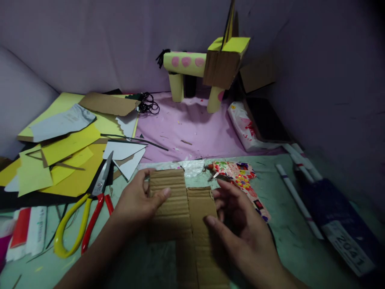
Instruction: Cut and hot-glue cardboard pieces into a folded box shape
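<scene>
A corrugated cardboard piece (pixel 168 200) is pinched in my left hand (pixel 135 200), the thumb lying across its ribbed face and the fingers behind. Against its right side lies a narrower cardboard strip (pixel 202 204), running down toward the bottom edge of the view. My right hand (pixel 240 228) grips that strip by its right edge, thumb in front and fingers curled at the upper corner. Whether the two pieces are joined I cannot tell. Just beyond my right hand rests a flower-patterned glue gun (pixel 240 176). Scissors (pixel 100 180) with yellow and red handles lie left of my left hand.
At the back stands an animal figure (pixel 188 64) of paper tubes and a cardboard box. Paper and cardboard scraps (pixel 69 144) pile up on the left, beside black cord (pixel 147 103). On the right are a tissue pack (pixel 243 126), white sticks (pixel 299 200) and a dark-blue box (pixel 339 228).
</scene>
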### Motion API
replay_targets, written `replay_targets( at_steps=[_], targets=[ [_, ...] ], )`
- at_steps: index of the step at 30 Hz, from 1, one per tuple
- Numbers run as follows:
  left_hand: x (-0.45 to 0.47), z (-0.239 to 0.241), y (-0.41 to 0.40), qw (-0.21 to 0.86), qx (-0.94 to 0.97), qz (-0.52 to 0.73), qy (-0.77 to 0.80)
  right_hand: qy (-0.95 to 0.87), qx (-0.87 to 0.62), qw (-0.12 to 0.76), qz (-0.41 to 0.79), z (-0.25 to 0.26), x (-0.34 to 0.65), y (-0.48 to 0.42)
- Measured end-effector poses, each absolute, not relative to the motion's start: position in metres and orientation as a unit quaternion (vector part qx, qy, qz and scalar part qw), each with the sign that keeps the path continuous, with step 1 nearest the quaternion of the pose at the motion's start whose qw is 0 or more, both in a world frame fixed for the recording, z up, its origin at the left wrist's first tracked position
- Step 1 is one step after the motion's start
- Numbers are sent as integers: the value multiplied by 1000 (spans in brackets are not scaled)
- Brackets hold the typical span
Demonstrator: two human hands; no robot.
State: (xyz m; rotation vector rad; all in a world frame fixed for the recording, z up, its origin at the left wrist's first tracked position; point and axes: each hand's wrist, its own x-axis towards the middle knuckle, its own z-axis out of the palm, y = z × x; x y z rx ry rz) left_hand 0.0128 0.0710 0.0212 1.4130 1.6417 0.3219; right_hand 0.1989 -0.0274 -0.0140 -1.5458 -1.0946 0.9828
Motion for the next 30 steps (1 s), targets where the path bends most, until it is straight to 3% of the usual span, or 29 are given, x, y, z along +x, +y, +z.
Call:
replay_targets(
  at_steps=[4,10,16,30],
  targets=[
    [9,25,68,601,495,224,587,-327,-588,492,553,-4,203,-17],
    [9,20,58,708,365,292,529,-290,-568,473,608,1,210,-8],
    [8,13,58,728,367,302,494,-289,-515,455,666,1,204,-15],
    [4,28,46,720,406,328,457,-352,-489,468,647,11,205,-24]
  ],
)
